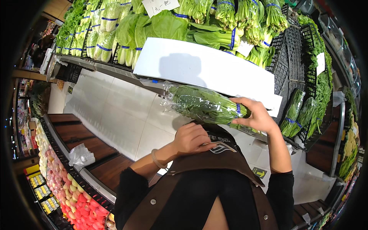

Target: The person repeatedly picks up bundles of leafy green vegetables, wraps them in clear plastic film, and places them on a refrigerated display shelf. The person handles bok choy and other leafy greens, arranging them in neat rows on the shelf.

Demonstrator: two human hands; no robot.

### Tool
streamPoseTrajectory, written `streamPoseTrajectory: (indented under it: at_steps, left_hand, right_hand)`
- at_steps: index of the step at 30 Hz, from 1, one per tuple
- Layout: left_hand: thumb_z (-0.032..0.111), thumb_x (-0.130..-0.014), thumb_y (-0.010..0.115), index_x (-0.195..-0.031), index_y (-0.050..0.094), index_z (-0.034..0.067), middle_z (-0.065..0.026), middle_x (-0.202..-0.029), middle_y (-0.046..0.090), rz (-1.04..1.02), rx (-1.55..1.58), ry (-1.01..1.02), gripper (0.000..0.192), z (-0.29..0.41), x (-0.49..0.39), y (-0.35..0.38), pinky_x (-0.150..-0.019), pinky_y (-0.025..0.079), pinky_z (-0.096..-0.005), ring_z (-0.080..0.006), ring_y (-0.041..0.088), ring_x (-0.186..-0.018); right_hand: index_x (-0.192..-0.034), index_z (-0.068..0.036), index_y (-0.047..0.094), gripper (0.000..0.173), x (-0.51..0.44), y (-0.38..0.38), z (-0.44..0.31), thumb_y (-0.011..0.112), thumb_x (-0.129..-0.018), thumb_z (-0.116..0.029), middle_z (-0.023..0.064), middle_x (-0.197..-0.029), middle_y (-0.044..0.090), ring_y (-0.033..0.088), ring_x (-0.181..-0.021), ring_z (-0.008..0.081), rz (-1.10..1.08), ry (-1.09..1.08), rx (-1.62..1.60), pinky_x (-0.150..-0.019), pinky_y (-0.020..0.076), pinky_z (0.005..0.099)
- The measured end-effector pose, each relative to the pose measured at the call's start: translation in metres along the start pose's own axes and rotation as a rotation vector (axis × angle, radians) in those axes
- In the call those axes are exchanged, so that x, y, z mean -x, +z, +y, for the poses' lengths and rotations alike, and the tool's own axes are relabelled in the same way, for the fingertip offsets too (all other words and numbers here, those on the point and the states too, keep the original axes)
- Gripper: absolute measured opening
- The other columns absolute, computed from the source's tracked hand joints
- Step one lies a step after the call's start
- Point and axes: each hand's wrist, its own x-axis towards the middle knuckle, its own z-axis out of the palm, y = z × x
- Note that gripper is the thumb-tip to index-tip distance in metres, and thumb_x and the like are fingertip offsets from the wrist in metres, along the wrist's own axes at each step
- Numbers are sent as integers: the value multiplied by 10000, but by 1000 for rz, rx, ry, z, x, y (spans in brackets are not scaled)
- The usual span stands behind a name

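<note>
My right hand (256,115) is closed around the stem end of a leafy green bundle (204,105) in a clear plastic sleeve, near its blue tape band (238,110). The sleeve's crinkled open end points left. Just below the bundle, my left hand (192,139) is curled in front of the brown apron (201,164); whether its fingers hold anything cannot be made out. Beyond the bundle lies a white board (184,60) along the front of the vegetable display, with a shadow on it.
Banded leafy greens (214,37) fill the display behind the board. Black plastic crates (296,54) and two sleeved bundles (293,115) are at right. A wooden-slatted stand (83,138) with a crumpled plastic bag (81,155) and fruit (86,207) stand at lower left.
</note>
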Motion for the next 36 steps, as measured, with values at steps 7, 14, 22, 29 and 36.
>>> streamPoseTrajectory:
  at_steps: [7,14,22,29,36]
  left_hand:
    - [291,-770,916,-1184,651,-6,-124,-1184,699,104,783,-662,574,-11,16,40,-1021,479,-382,-250,647,-1143]
    - [457,-793,880,-1520,375,-19,-185,-1464,546,22,1087,-181,1005,11,-77,66,-1143,434,-445,-280,576,-1296]
    - [156,-725,962,-1437,427,34,-83,-1321,623,-65,740,-402,898,59,-135,148,-997,518,-347,-171,614,-1175]
    - [145,-687,978,-1430,416,34,-91,-1373,532,-81,861,-400,938,78,-127,261,-1080,431,-341,-187,524,-1272]
    - [246,-774,923,-1529,376,15,-152,-1463,501,-274,709,-566,960,72,-122,258,-1131,415,-388,-271,517,-1345]
  right_hand:
    - [-1306,46,648,539,17,-26,33,850,-844,-143,71,-1168,724,643,-1055,145,-381,330,-826,-969,497,300]
    - [-1299,74,637,522,86,28,106,764,-913,-253,125,-1223,683,630,-1077,198,-499,161,-1440,-931,502,348]
    - [-1611,-2,254,965,179,-9,114,774,-919,-428,132,-1608,385,336,-1504,241,47,86,-997,-1236,261,412]
    - [-1529,2,348,889,250,16,141,848,-836,-247,227,-1560,408,432,-1442,389,310,371,-280,-1163,384,428]
    - [-1406,-49,527,617,260,3,153,804,-876,-201,189,-1251,598,618,-1176,374,377,366,-177,-992,501,424]
